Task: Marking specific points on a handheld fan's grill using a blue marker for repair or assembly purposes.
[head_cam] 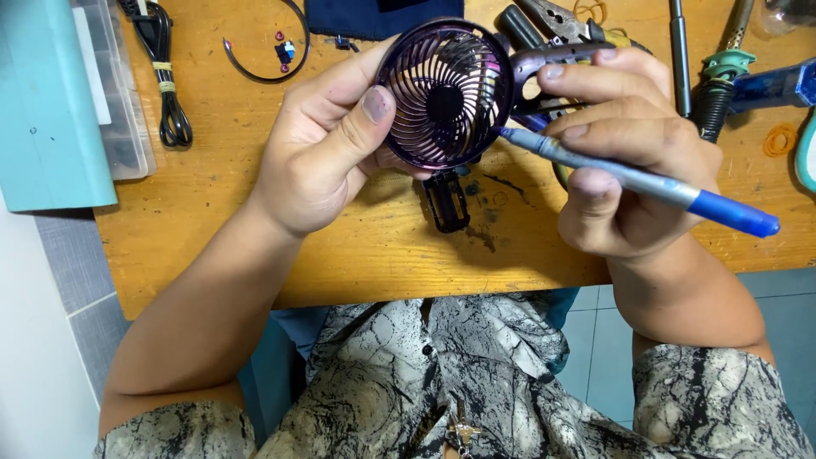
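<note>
The left hand has its fingers clamped on the fan above the table, the right hand grips a screwdriver touching the fan's rim, and a small black part already lies below the fan.

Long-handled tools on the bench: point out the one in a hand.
The screwdriver with the blue end, gripped in the right hand with its tip at the small purple fan. The other tools lie untouched at the bench's far edge.
</note>
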